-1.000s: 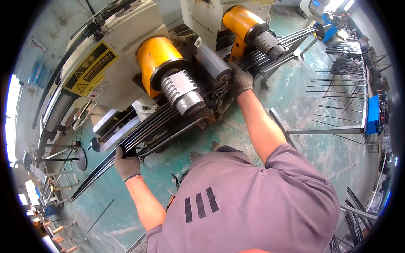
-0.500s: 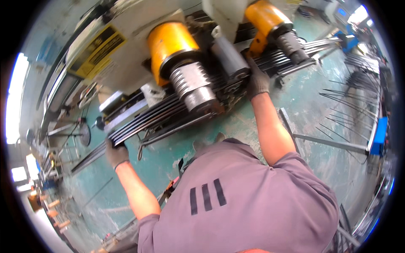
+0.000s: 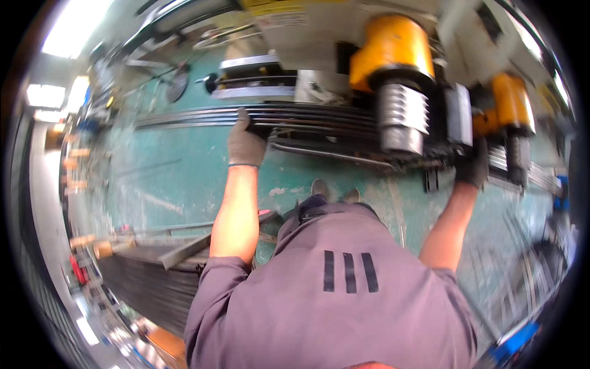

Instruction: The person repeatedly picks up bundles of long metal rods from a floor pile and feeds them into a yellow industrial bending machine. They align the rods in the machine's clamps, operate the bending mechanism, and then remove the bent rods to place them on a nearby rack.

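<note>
A bundle of long, thin dark metal bars (image 3: pixel 190 117) runs sideways through the front of a machine. My left hand (image 3: pixel 247 140), in a grey work glove, is closed around the bars left of the machine, one digit showing above them. To the right, my gloved right hand (image 3: pixel 472 165) reaches in below a grey block (image 3: pixel 458 117), between two yellow cylinders. Its fingers are dark and blurred, and what they touch is hidden. Beside the block, the larger yellow cylinder (image 3: pixel 399 46) carries a ribbed metal roller (image 3: pixel 402 117). The smaller yellow cylinder (image 3: pixel 513 101) stands farther right.
A dark rail (image 3: pixel 332 154) sits just below the bars. Behind my left elbow lies a large stack of dark bars (image 3: pixel 150 277). A rack with thin rods and a blue part (image 3: pixel 515 344) stands at lower right. The floor (image 3: pixel 166 172) is green.
The whole view has turned, so the machine now appears farther right and the bars run nearly level. Both hands remain at the bars and machine front.
</note>
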Tool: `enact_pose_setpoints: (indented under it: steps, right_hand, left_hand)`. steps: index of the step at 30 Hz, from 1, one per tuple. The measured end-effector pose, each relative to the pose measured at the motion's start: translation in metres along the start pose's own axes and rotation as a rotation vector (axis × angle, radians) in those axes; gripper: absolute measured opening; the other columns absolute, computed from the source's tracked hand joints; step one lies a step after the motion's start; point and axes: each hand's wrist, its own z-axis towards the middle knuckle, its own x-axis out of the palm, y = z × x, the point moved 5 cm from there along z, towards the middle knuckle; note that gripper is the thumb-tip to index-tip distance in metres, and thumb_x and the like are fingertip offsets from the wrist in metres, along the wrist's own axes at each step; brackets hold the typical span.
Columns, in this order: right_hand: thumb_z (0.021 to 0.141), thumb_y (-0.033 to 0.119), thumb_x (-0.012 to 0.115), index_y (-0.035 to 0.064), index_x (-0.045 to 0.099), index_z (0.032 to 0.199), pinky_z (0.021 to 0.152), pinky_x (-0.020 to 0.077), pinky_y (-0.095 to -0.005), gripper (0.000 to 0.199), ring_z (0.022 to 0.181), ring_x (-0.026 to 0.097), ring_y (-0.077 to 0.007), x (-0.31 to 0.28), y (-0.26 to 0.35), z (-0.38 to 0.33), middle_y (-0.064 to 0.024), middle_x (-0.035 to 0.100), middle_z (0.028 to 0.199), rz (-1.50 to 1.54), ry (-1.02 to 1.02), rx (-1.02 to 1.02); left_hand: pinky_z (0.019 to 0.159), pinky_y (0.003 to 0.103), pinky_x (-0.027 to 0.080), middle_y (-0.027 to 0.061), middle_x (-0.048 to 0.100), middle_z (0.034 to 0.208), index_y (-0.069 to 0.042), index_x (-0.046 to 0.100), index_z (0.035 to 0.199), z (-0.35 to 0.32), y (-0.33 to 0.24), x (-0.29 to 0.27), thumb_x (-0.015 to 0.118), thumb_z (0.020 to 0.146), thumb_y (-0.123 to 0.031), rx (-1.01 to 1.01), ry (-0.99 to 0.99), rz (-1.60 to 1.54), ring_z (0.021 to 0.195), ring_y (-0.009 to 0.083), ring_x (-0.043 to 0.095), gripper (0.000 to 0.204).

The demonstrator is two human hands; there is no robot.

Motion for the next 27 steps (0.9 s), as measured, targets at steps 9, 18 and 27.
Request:
enact_pose_setpoints:
  steps: [9,18,27]
  right_hand:
    - [0.088,0.001,0.054,0.0057,0.055,0.108,0.077,0.0520,-0.0368,0.020,0.081,0.059,-0.0179,-0.033,-0.005,-0.003,-0.0015,0.064,0.087,-0.097,0.272,-0.116]
    - [0.093,0.032,0.054,0.0154,0.047,0.079,0.055,0.0367,-0.0286,0.023,0.056,0.042,-0.0120,-0.073,-0.150,-0.121,0.0035,0.045,0.062,-0.091,-0.562,0.100]
    - [0.095,0.048,0.056,0.0214,0.045,0.065,0.045,0.0307,-0.0227,0.042,0.044,0.036,-0.0092,-0.008,-0.239,-0.244,0.0063,0.038,0.051,-0.252,-0.750,0.376]
  left_hand:
    - [0.109,0.051,0.038,0.0161,0.057,0.129,-0.001,0.053,0.124,0.026,-0.111,-0.093,0.047,0.100,-0.039,0.202,-0.158,-0.182,0.121,0.0352,0.052,0.045]
    - [0.099,0.048,0.048,0.0114,0.068,0.112,-0.006,0.065,0.112,0.099,-0.282,-0.240,0.051,0.099,-0.032,0.446,-0.229,-0.249,0.109,0.0305,0.062,0.032]
    - [0.085,0.045,0.054,0.0124,0.066,0.105,-0.006,0.060,0.115,0.133,-0.389,-0.320,0.051,0.098,-0.018,0.481,-0.404,0.149,0.095,0.0273,0.064,0.023]
